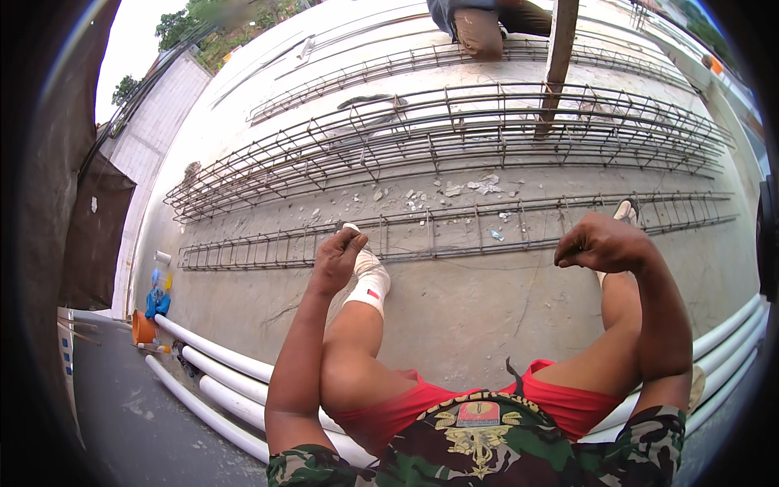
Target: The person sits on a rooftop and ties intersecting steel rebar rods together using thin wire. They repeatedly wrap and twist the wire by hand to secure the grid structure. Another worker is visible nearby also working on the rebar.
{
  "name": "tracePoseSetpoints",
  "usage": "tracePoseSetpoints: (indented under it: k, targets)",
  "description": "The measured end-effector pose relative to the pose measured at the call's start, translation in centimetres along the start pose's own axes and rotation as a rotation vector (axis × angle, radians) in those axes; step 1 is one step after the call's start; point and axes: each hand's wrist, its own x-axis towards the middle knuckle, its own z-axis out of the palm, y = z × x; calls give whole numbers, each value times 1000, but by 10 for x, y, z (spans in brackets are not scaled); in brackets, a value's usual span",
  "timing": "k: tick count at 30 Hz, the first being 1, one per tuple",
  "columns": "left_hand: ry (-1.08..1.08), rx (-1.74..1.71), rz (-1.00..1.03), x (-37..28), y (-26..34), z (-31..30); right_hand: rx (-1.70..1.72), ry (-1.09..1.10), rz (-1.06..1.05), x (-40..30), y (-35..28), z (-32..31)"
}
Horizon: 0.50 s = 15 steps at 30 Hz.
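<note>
My left hand (338, 254) is above the left end of the nearest ladder-shaped rebar frame (429, 234), thumb and fingers pinched together. My right hand (599, 243) hovers over the same frame farther right, its fingers curled downward. Thin tie wire (481, 268) runs faintly across the floor area between the hands; whether either hand grips it cannot be made out. Both my feet are by this frame, the left shoe partly hidden behind my left hand. Beyond it lie several long rebar cages (426, 140), side by side.
A wooden post (557, 61) stands among the cages. Another person (481, 30) kneels beyond them. Concrete rubble (453, 190) litters the floor. White pipes (225, 353) lie behind me on both sides. An orange bucket (143, 329) and blue bag (158, 302) sit at the left.
</note>
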Motion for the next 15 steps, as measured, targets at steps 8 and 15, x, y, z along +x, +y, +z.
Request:
tracePoseSetpoints:
  k: [8,15]
  targets:
    - [-28,72,86,6,32,8,-452,650,231,3,20,3]
    - [344,-83,65,0,7,-33,-486,732,-276,32,0,5]
